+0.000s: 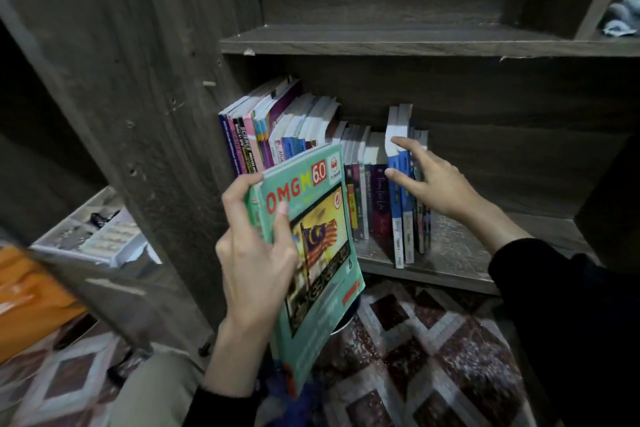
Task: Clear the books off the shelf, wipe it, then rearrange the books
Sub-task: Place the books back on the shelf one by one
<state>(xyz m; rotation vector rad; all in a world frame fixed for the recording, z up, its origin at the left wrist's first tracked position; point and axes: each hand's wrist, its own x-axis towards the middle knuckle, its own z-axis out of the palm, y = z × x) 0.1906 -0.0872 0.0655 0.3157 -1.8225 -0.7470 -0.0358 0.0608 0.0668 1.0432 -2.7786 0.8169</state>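
My left hand (254, 253) grips a green book (315, 267) titled OMGM 6.0, held upright in front of the shelf's left end. A row of books (298, 135) stands on the dark wooden shelf (450, 253), filling its left half. At the row's right end, my right hand (433, 184) reaches in with spread fingers and touches two blue-and-white books (401, 218); its thumb lies on their spines and the fingers rest on the books behind them. Whether it grips them is unclear.
The shelf board above (398, 42) holds no books; a grey-blue cloth (621, 17) lies in the upper right compartment. A patterned rug (433, 350) covers the floor. At left sit a white organiser tray (100, 236) and something orange (31, 298).
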